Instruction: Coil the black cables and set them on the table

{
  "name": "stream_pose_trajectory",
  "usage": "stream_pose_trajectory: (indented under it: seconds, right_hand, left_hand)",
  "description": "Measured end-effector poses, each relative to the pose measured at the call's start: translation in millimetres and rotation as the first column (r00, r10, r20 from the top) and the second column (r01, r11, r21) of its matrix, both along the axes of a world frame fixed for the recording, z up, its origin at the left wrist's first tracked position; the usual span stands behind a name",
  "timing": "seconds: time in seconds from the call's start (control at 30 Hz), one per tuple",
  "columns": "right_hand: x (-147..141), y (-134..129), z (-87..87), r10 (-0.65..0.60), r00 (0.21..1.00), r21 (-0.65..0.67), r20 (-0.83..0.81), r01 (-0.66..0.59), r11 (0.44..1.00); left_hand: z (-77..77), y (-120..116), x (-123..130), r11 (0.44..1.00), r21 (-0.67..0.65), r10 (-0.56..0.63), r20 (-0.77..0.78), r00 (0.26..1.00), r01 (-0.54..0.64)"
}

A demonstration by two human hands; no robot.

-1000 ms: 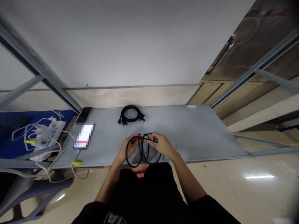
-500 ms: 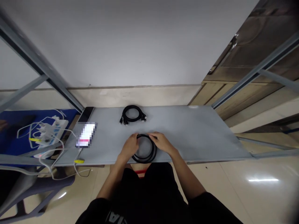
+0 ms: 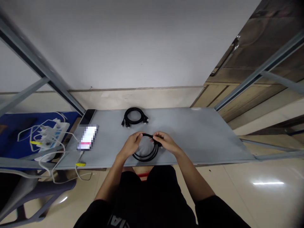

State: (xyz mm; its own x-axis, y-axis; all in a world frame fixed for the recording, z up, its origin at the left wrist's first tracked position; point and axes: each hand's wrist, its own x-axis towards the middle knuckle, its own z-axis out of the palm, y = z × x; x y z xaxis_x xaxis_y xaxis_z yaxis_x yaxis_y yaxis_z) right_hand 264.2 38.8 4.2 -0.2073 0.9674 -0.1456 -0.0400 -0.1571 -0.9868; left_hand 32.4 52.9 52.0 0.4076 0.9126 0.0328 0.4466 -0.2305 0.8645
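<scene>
A black cable (image 3: 146, 157) is looped in a ring near the front edge of the grey table (image 3: 201, 136). My left hand (image 3: 133, 143) pinches the ring at its upper left. At the upper right, my right hand (image 3: 165, 141) is closed on the same cable, and a connector end shows under its fingers. Behind them a second coiled black cable (image 3: 134, 122) lies on the table with its plugs pointing toward me, touched by neither hand.
A lit phone (image 3: 87, 137) and a dark phone (image 3: 87, 116) lie at the table's left end. White cords run to a power strip (image 3: 53, 139) on a blue surface. Grey metal posts (image 3: 251, 79) rise at both ends, with a wall behind.
Both hands have moved slightly up with the upper part of the looped cable. A connector end now shows by my right hand.
</scene>
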Motion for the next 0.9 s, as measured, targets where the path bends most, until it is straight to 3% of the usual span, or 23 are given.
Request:
stream_pose_trajectory:
  seconds: [0.23, 0.43, 0.53, 0.63, 0.77, 0.9]
  right_hand:
    - [-15, 5, 21.1, -0.050, 0.999, 0.165, -0.019, 0.052, 0.985]
    - [-11, 7, 28.2, -0.048, 0.996, 0.186, -0.078, 0.062, 0.981]
    - [-8, 7, 28.5, -0.150, 0.975, 0.173, -0.163, 0.177, 0.969]
    - [-9, 6, 27.0, -0.167, 0.979, 0.154, -0.115, 0.184, 0.971]
    - [-8, 5, 24.4, -0.150, 0.988, 0.111, -0.043, 0.154, 0.982]
    - [-7, 5, 24.7, -0.165, 0.986, 0.103, -0.035, 0.168, 0.980]
  left_hand:
    - [22.8, 5, 14, 0.998, 0.018, -0.053, 0.009, 0.999, 0.052]
    - [26.3, 6, 4, 0.991, -0.072, -0.111, 0.056, 0.992, 0.115]
    - [24.1, 3, -5, 0.997, 0.004, -0.071, -0.081, 0.994, 0.072]
    - [20.5, -1, -9, 0.995, 0.100, 0.016, -0.282, 0.959, 0.013]
    - [18.0, -3, -9, 0.986, 0.157, 0.022, -0.479, 0.878, 0.060]
    - [22.3, -2, -10, 0.975, 0.190, 0.010, -0.539, 0.842, 0.111]
